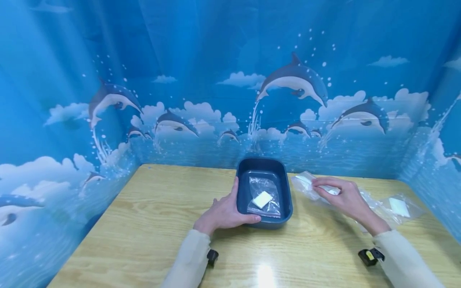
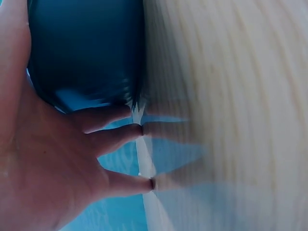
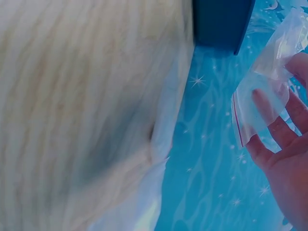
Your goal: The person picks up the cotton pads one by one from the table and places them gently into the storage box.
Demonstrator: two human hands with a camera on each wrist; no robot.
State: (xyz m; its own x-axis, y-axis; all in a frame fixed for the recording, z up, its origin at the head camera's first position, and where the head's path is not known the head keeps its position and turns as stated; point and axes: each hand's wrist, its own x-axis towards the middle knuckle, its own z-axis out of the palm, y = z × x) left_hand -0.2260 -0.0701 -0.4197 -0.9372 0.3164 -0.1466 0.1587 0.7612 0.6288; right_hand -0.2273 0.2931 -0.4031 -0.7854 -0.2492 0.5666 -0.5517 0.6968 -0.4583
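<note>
A dark blue rectangular bin (image 1: 264, 165) stands on the table. In it lies a clear zip bag (image 1: 264, 186) with a white square (image 1: 262, 199) showing at its front part. My left hand (image 1: 227, 212) rests against the bin's near left corner, thumb along the front rim; the left wrist view has its fingers (image 2: 120, 138) straight and spread, tips at the table. To the right of the bin, my right hand (image 1: 343, 198) pinches another clear zip bag (image 3: 262, 98) between thumb and fingertips. That bag hangs over the table with its red-lined edge visible in the right wrist view.
More clear bags lie on the table at the right, one with a white square (image 1: 399, 207) inside. The wooden table (image 1: 151, 224) ends at a blue dolphin-print curtain (image 1: 201, 80) behind and on both sides.
</note>
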